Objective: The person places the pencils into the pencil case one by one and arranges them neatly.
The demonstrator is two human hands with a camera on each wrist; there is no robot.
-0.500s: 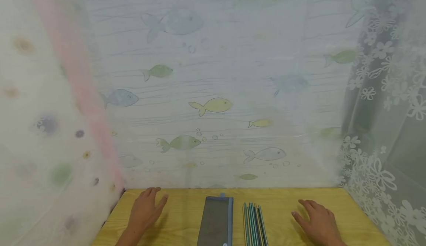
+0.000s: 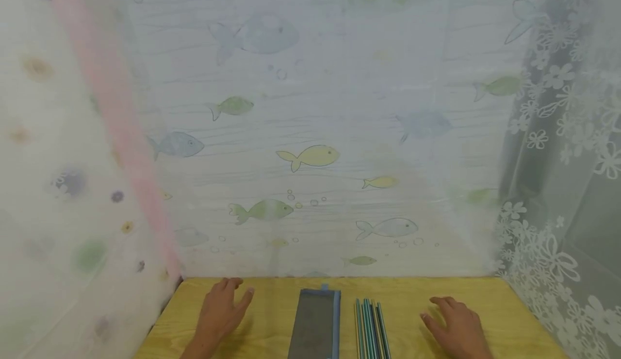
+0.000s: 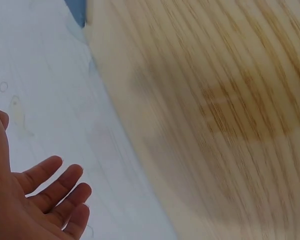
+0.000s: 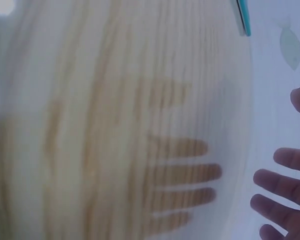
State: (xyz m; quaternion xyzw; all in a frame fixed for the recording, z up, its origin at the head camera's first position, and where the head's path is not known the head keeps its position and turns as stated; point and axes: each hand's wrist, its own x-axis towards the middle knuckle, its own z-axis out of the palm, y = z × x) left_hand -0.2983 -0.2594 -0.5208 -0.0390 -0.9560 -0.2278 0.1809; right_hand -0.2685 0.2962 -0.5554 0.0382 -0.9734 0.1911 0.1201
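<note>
My left hand [image 2: 220, 311] is over the left part of the wooden table, fingers loosely spread and holding nothing. To its right lies a flat grey mesh pouch [image 2: 314, 321] with blue edging and a small blue tab at the top. Beside the pouch is a bundle of thin sticks [image 2: 371, 326], in teal, gold and dark tones, lying side by side. My right hand [image 2: 456, 324] is on the far side of the sticks, apart from them, fingers relaxed and nothing in them. In the right wrist view, one teal stick tip [image 4: 244, 20] shows at the top.
The yellow wood-grain table [image 2: 271, 305] ends against a pale fish-print curtain [image 2: 315, 213]. A floral curtain with a pink band [image 2: 121, 132] hangs on the left. On the right is a sheer curtain with white flowers [image 2: 553, 256].
Both hands have moved slightly inward, the left to the right and the right to the left. The pouch and sticks stay in place; the head view has tilted a little.
</note>
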